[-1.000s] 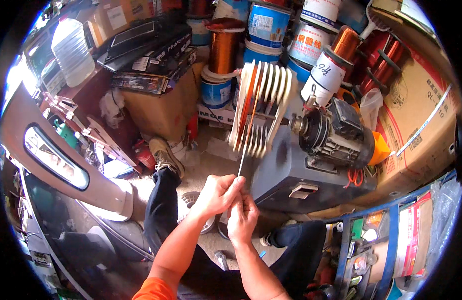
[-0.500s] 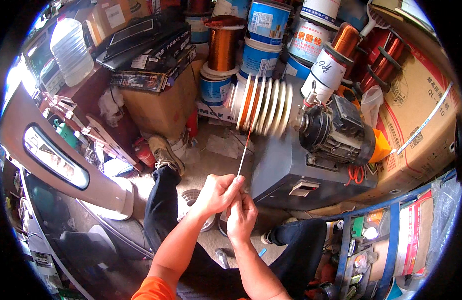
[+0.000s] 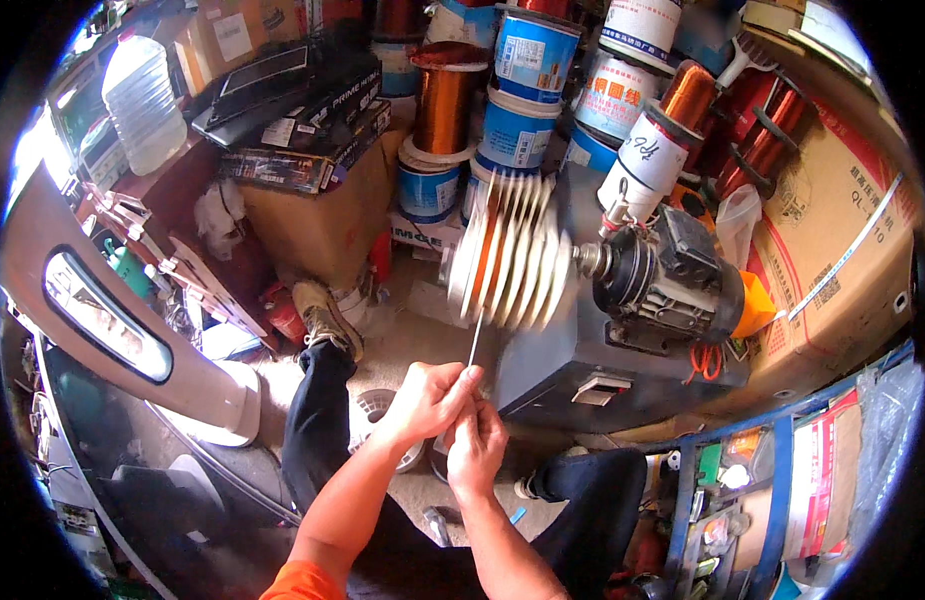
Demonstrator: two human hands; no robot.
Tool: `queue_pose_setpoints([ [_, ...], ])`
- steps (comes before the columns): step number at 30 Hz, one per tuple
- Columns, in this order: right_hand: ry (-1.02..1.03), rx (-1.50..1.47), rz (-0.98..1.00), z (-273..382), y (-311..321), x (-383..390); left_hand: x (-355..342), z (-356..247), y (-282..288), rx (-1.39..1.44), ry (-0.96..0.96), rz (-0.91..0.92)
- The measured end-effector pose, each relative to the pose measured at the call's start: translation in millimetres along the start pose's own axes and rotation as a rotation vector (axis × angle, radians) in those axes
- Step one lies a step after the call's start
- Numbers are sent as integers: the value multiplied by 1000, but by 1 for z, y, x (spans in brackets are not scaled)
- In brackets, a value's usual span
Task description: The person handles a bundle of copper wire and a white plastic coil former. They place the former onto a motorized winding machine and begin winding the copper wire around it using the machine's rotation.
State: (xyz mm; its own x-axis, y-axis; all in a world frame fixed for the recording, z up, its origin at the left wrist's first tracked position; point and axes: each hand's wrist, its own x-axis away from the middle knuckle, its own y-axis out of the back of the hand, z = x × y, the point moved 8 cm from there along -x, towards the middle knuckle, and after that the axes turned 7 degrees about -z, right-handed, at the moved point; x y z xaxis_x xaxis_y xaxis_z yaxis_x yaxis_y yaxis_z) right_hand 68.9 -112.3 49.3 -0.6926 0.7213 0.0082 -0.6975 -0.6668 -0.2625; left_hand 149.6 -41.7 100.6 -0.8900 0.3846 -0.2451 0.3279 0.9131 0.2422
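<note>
My left hand (image 3: 427, 402) is closed, its thumb and fingers pinching a thin white strand (image 3: 476, 343), which looks like wire or sleeving. Just below and touching it, my right hand (image 3: 475, 447) is also closed around the strand's lower part; the fingers hide how it runs on. The strand rises to a row of cream winding discs (image 3: 522, 262), blurred as if spinning, with orange copper wire (image 3: 489, 262) between two of them. Their shaft joins a black electric motor (image 3: 677, 285) on a grey metal cabinet (image 3: 552, 375).
Blue and white tubs (image 3: 519, 130) and copper wire spools (image 3: 446, 105) stand behind the discs. A large cardboard box (image 3: 842, 240) is at the right, above a blue-framed rack (image 3: 779, 480) of small items. A white basket (image 3: 370, 402) sits on the floor between my legs.
The discs appear lower and slightly left, with their blur changed. Both hands remain closed on the strand, a little lower in view; its visible length looks shorter.
</note>
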Motion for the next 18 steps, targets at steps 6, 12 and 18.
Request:
queue_pose_setpoints([
  [6,10,-9,-1,-2,2,-1,-3,0,0,-24,-2,18],
  [12,-30,-40,2,1,-2,-1,-3,-2,0,-48,-8,18],
  [18,-10,-22,9,-3,1,-2,-3,-4,-1,-19,7,27],
])
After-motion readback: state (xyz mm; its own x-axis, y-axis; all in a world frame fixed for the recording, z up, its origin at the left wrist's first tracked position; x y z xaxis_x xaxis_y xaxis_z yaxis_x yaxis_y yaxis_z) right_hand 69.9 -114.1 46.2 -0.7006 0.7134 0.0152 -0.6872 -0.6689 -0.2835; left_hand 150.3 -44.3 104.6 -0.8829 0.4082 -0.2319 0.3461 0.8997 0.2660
